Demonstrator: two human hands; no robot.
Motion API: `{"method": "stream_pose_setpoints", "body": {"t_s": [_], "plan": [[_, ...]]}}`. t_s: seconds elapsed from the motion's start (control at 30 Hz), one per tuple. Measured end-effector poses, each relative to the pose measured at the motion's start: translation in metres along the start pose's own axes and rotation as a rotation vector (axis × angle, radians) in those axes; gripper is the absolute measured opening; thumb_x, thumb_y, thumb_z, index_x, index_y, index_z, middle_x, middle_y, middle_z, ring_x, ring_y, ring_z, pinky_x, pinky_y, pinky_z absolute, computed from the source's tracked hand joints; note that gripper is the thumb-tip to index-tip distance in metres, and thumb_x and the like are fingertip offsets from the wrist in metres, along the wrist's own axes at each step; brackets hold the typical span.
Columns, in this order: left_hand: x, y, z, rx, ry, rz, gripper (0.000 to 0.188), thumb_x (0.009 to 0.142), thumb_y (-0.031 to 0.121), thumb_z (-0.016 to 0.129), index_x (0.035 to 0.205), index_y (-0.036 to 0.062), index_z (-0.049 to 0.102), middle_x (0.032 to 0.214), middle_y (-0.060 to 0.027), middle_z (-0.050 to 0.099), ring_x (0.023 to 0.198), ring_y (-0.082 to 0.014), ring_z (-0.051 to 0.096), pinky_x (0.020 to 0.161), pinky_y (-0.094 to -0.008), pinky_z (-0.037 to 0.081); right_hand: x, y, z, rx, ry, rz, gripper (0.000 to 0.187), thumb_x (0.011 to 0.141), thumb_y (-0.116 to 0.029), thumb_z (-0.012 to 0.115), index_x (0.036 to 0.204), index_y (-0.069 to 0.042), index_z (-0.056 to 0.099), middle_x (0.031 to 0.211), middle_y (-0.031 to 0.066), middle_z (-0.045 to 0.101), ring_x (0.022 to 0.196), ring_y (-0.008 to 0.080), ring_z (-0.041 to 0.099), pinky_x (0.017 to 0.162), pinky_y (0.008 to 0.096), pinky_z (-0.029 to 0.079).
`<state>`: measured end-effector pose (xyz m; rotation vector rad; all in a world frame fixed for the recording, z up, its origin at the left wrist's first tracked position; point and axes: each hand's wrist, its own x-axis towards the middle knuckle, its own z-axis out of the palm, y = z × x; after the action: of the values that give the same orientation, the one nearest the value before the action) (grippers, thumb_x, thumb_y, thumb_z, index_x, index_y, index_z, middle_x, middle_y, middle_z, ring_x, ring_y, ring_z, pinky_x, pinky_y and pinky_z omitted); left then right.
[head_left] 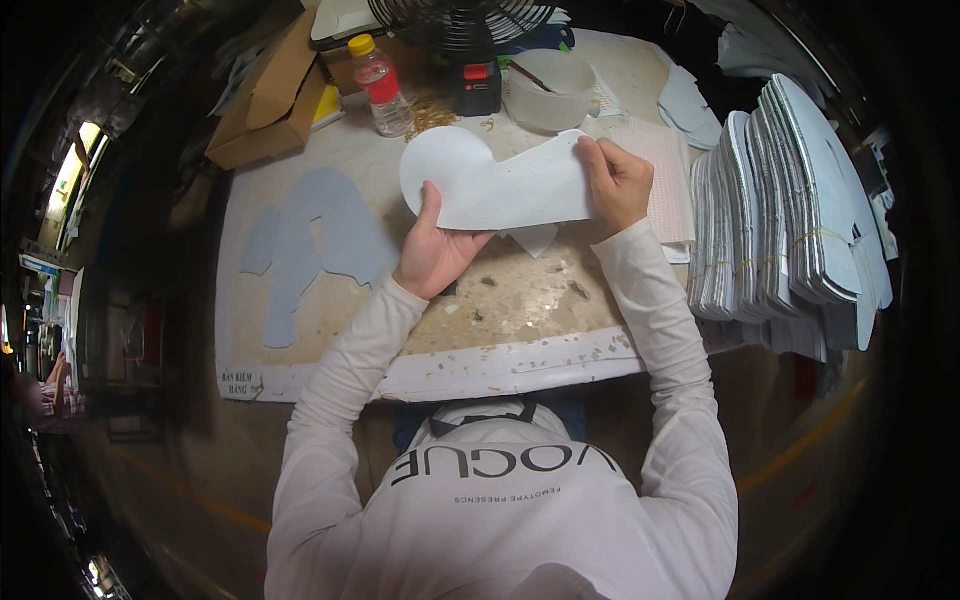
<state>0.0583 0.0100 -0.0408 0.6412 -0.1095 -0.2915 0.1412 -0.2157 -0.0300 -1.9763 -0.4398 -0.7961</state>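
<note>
As a white sheet is being held over the table in the upper middle of the frame, the left hand is pinching its left end, thumb on top and fingers going under. The right hand is gripping the right end with bent fingers. Being held at two ends, it is probably not sagging. At the right of the frame, pale pieces are standing in a stack; thin bands are going around parts of it, likely keeping bunches together. Grey pieces are lying flat at left. At the top, a bottle, a bowl and a fan are sitting, perhaps staying out of the arms' way. Big dark letters are showing upside down on the shirt at the bottom. More dark letters are marking the table's corner at lower left. The bottle is wearing a red label, its print being too small to read.
</note>
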Motion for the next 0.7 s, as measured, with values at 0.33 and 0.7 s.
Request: {"method": "stream_pose_setpoints", "body": {"t_s": [0.33, 0.7], "plan": [[0.002, -0.003, -0.001, 0.084, 0.086, 0.003, 0.062, 0.1, 0.049, 0.028, 0.143, 0.0052, 0.025, 0.142, -0.0131, 0.039, 0.132, -0.0255, 0.038, 0.112, -0.0417, 0.032, 0.001, 0.015, 0.006, -0.09, -0.075, 0.073, 0.038, 0.087, -0.042, 0.064, 0.072, -0.008, 0.071, 0.052, 0.0069, 0.058, 0.042, 0.0179, 0.051, 0.046, 0.0297, 0.039], [0.004, -0.007, -0.003, 0.127, 0.224, 0.068, 0.055, 0.1, 0.041, 0.038, 0.14, 0.0035, 0.028, 0.137, -0.0135, 0.042, 0.128, -0.0245, 0.043, 0.109, -0.0394, 0.037, 0.001, 0.018, 0.009, -0.171, -0.12, 0.109, 0.035, 0.085, -0.044, 0.065, 0.08, -0.012, 0.076, 0.061, 0.0049, 0.067, 0.051, 0.0183, 0.062, 0.051, 0.0295, 0.046]]}}
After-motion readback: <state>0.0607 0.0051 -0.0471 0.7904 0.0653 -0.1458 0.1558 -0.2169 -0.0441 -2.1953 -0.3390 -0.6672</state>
